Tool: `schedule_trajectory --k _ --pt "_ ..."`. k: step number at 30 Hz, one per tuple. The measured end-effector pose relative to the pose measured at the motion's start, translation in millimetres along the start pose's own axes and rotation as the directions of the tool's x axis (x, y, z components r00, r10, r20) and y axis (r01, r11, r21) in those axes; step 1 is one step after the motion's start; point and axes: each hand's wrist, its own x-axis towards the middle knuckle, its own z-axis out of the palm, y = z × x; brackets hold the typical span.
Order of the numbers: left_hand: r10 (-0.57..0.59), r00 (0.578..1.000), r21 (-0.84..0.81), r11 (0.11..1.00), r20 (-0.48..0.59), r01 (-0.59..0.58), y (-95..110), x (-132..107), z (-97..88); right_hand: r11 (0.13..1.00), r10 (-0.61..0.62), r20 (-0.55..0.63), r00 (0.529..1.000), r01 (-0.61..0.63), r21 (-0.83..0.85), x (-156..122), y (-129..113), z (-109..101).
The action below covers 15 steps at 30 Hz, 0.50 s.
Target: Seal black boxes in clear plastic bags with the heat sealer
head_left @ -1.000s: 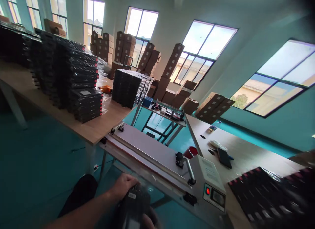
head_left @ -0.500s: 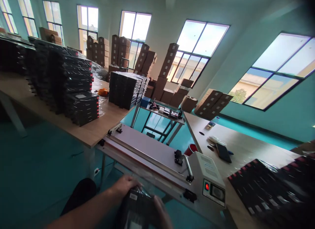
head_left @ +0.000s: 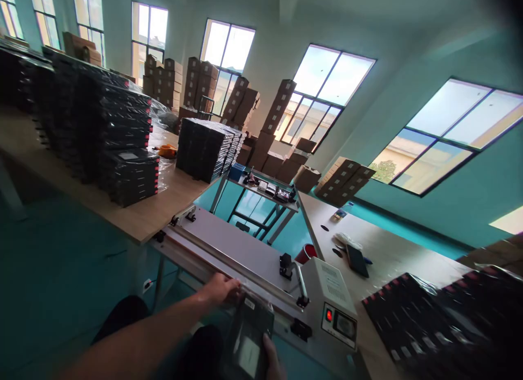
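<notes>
Both hands grip one bagged black box [head_left: 249, 336] at the front edge of the sealer [head_left: 261, 260], left hand [head_left: 223, 288] closed on its far left corner, right hand [head_left: 272, 358] clasping its near right edge, with stacked boxes [head_left: 122, 145] on the table [head_left: 134, 219] behind.

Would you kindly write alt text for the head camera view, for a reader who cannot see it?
A person's left hand and right hand hold a black plastic-wrapped box against the front edge of a long grey heat sealer with a red switch. Stacks of black boxes stand on a wooden table to the left, with cardboard cartons by the windows behind.
</notes>
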Motion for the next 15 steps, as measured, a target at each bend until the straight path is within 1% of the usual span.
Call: schedule_trajectory --k 3,4,5,7,10,11,13,15 --pt "-0.015 0.999 -0.012 1.000 -0.029 0.015 -7.7 -15.3 -24.4 1.000 0.019 -0.060 0.998 -0.020 -0.009 3.6 -22.1 17.2" --pt "-0.026 0.999 -0.014 1.000 -0.033 0.026 -10.6 -19.8 -31.9 1.000 0.029 -0.061 0.998 -0.029 -0.004 2.2 -29.2 24.8" --pt "-0.036 0.999 -0.015 0.999 -0.032 0.036 -13.1 -23.3 -38.2 0.999 0.044 -0.045 0.998 -0.045 -0.002 -0.4 -35.7 32.3" --pt "-0.039 0.999 -0.017 0.999 -0.018 0.039 -15.6 -26.2 -46.2 0.996 0.089 0.066 0.994 -0.088 -0.013 -8.3 -46.6 44.6" --pt "-0.017 1.000 -0.024 1.000 -0.026 0.017 -12.2 -19.7 -46.2 0.992 0.127 0.248 0.960 -0.130 -0.004 -22.7 -55.6 53.7" --pt "-0.012 0.999 -0.028 1.000 -0.039 0.011 -9.6 -15.3 -43.7 0.991 0.130 0.285 0.950 -0.136 0.001 -26.8 -56.4 54.5" --pt "-0.009 0.998 -0.042 0.999 -0.059 0.007 -3.4 -5.3 -36.7 0.991 0.129 0.284 0.950 -0.135 0.003 -32.2 -54.7 53.2" --pt "-0.011 0.998 -0.063 0.998 -0.058 0.007 2.5 3.6 -29.5 0.993 0.112 0.222 0.969 -0.117 0.007 -32.5 -49.5 47.3"
